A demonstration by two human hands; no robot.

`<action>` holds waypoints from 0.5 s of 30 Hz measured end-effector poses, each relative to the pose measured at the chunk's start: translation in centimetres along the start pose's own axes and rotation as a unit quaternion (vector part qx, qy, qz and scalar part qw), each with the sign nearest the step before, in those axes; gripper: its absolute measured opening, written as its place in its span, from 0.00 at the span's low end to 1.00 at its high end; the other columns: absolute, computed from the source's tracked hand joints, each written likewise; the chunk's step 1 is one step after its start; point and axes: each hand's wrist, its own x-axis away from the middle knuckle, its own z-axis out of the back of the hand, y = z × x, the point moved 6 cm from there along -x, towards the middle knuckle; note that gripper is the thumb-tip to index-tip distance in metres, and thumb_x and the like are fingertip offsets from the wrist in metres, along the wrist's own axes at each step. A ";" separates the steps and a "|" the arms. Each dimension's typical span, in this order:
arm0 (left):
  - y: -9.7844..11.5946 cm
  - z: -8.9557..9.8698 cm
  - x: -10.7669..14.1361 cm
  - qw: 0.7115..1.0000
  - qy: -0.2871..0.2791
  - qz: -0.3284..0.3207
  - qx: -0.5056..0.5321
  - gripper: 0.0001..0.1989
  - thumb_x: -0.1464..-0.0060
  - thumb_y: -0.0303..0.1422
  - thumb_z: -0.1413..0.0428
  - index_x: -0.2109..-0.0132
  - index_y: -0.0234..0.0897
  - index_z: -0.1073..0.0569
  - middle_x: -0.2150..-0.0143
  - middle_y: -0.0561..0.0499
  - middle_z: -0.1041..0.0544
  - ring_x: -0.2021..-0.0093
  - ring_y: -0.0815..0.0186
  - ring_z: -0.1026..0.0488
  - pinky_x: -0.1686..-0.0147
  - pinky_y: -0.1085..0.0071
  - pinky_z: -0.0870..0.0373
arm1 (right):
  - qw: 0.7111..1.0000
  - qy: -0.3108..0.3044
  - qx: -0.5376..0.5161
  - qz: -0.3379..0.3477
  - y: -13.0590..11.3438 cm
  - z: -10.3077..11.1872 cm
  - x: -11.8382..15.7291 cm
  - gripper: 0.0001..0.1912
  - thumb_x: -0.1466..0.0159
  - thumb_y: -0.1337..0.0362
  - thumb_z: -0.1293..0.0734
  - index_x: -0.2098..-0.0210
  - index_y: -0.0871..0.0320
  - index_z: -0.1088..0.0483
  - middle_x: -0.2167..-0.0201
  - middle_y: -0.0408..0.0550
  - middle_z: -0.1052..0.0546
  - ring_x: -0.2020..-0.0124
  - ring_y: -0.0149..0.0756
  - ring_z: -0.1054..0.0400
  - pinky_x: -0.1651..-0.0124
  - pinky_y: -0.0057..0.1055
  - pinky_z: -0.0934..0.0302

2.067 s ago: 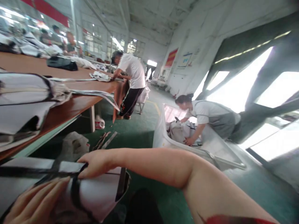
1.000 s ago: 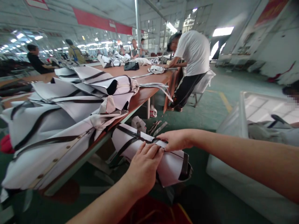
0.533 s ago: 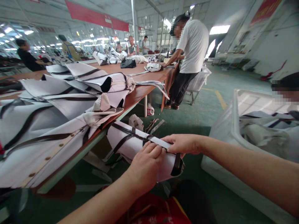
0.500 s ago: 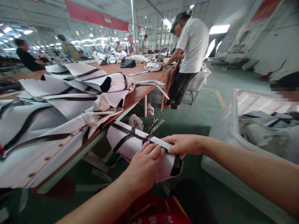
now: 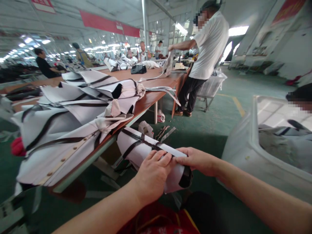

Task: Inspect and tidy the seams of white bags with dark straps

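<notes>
A curved white piece with black bands, looking like a sewn bag body, lies in front of me beside the table's edge. My left hand rests on top of it, its fingers bent together over a black band. At the near end, my right hand grips the upper edge, with the thumb on top and the other fingers mostly hidden underneath. Both hands almost meet at that band. The underside of the piece and whatever supports it are out of sight.
A brown-topped table runs along the left, with a heap of similar white pieces on it. To my right stands a white plastic bin holding more. A person in a white shirt works at the table; scraps litter the floor.
My right hand has shifted slightly along the edge, closer to my left fingers. The person in white has straightened and raised a pale piece off the table. The view has swung a little left.
</notes>
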 end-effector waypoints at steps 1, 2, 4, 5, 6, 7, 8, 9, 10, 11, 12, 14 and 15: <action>-0.3 0.2 0.1 1.000 -0.005 0.010 0.017 0.22 0.43 0.30 0.52 0.41 0.46 0.41 0.44 0.56 0.33 0.44 0.63 0.41 0.44 0.62 0.47 | 1.000 0.024 0.012 -0.005 0.1 0.0 -0.1 0.27 0.47 0.50 0.30 0.54 0.60 0.32 0.71 0.43 0.30 0.75 0.26 0.39 0.76 0.19 0.45; -0.8 0.6 0.3 0.999 -0.006 0.023 0.030 0.22 0.44 0.31 0.51 0.42 0.46 0.40 0.44 0.56 0.33 0.44 0.63 0.41 0.44 0.62 0.47 | 0.999 0.039 0.014 -0.007 0.3 -0.1 -0.2 0.26 0.47 0.51 0.30 0.54 0.60 0.33 0.72 0.42 0.31 0.75 0.25 0.40 0.76 0.19 0.46; -1.9 1.4 0.6 0.998 0.001 0.050 0.036 0.23 0.46 0.33 0.49 0.43 0.43 0.38 0.43 0.55 0.34 0.43 0.62 0.42 0.42 0.61 0.49 | 0.999 0.039 0.002 -0.011 0.5 -0.3 -0.2 0.26 0.47 0.52 0.30 0.53 0.59 0.34 0.70 0.42 0.30 0.72 0.27 0.38 0.74 0.20 0.44; -2.5 1.9 0.8 0.998 0.006 0.061 0.031 0.23 0.47 0.34 0.49 0.43 0.42 0.37 0.42 0.54 0.35 0.42 0.61 0.42 0.41 0.60 0.50 | 0.999 0.031 -0.006 -0.012 0.6 -0.4 -0.2 0.27 0.47 0.52 0.30 0.52 0.59 0.35 0.69 0.43 0.30 0.70 0.28 0.37 0.72 0.21 0.42; -3.0 2.2 1.0 0.997 0.011 0.069 0.024 0.23 0.47 0.35 0.48 0.43 0.41 0.37 0.42 0.52 0.35 0.42 0.61 0.43 0.40 0.60 0.51 | 1.000 0.020 -0.013 -0.011 0.7 -0.5 -0.1 0.28 0.47 0.52 0.30 0.51 0.59 0.36 0.67 0.44 0.29 0.68 0.30 0.36 0.70 0.23 0.41; -3.6 2.4 1.2 0.997 0.014 0.072 0.018 0.24 0.47 0.38 0.48 0.43 0.40 0.37 0.42 0.51 0.36 0.42 0.60 0.43 0.40 0.59 0.51 | 1.000 0.007 -0.021 -0.011 0.7 -0.6 0.1 0.29 0.47 0.53 0.30 0.50 0.59 0.37 0.65 0.45 0.29 0.66 0.31 0.35 0.68 0.24 0.39; -4.0 2.5 1.3 0.997 0.013 0.071 0.014 0.24 0.47 0.40 0.47 0.43 0.40 0.37 0.42 0.50 0.36 0.42 0.59 0.42 0.40 0.60 0.50 | 1.000 -0.004 -0.028 -0.012 0.7 -0.6 0.2 0.30 0.47 0.54 0.30 0.49 0.58 0.38 0.63 0.46 0.29 0.64 0.33 0.34 0.65 0.26 0.38; -4.4 2.4 1.4 0.998 0.011 0.069 0.010 0.26 0.47 0.43 0.47 0.43 0.40 0.37 0.42 0.50 0.36 0.42 0.59 0.42 0.41 0.60 0.49 | 0.999 -0.012 -0.035 -0.011 0.7 -0.6 0.3 0.31 0.47 0.55 0.30 0.48 0.58 0.39 0.61 0.47 0.29 0.61 0.35 0.34 0.63 0.28 0.37; -4.9 2.3 1.4 0.998 0.010 0.069 0.007 0.27 0.47 0.46 0.47 0.43 0.41 0.37 0.42 0.49 0.36 0.42 0.58 0.41 0.41 0.60 0.47 | 0.999 -0.018 -0.041 -0.009 0.6 -0.6 0.5 0.31 0.47 0.57 0.30 0.46 0.57 0.40 0.58 0.48 0.29 0.59 0.36 0.34 0.60 0.30 0.37; -5.3 2.2 1.5 0.997 0.009 0.072 0.004 0.28 0.47 0.48 0.48 0.42 0.41 0.37 0.42 0.49 0.36 0.42 0.58 0.41 0.41 0.60 0.47 | 0.999 -0.021 -0.043 -0.005 0.6 -0.6 0.5 0.31 0.46 0.58 0.30 0.46 0.57 0.41 0.56 0.49 0.29 0.57 0.37 0.34 0.58 0.32 0.37; -5.7 2.1 1.7 0.997 0.008 0.075 0.001 0.28 0.47 0.49 0.48 0.42 0.41 0.38 0.41 0.49 0.36 0.42 0.58 0.42 0.42 0.60 0.46 | 0.999 -0.022 -0.043 -0.002 0.6 -0.5 0.5 0.31 0.46 0.59 0.31 0.45 0.56 0.42 0.55 0.49 0.30 0.56 0.37 0.34 0.57 0.32 0.37; -6.4 2.2 2.0 0.997 0.001 0.075 -0.002 0.28 0.46 0.50 0.50 0.41 0.42 0.39 0.41 0.50 0.37 0.41 0.59 0.42 0.41 0.60 0.46 | 0.999 -0.017 -0.040 0.001 0.6 -0.2 0.5 0.31 0.45 0.61 0.32 0.44 0.55 0.42 0.54 0.49 0.30 0.56 0.37 0.34 0.56 0.33 0.37; -6.6 2.4 2.2 0.997 0.000 0.073 -0.004 0.28 0.45 0.49 0.51 0.41 0.42 0.39 0.41 0.51 0.36 0.41 0.59 0.42 0.41 0.60 0.46 | 0.999 -0.014 -0.037 0.002 0.5 0.0 0.5 0.31 0.45 0.62 0.32 0.44 0.55 0.42 0.54 0.49 0.30 0.56 0.37 0.34 0.56 0.33 0.37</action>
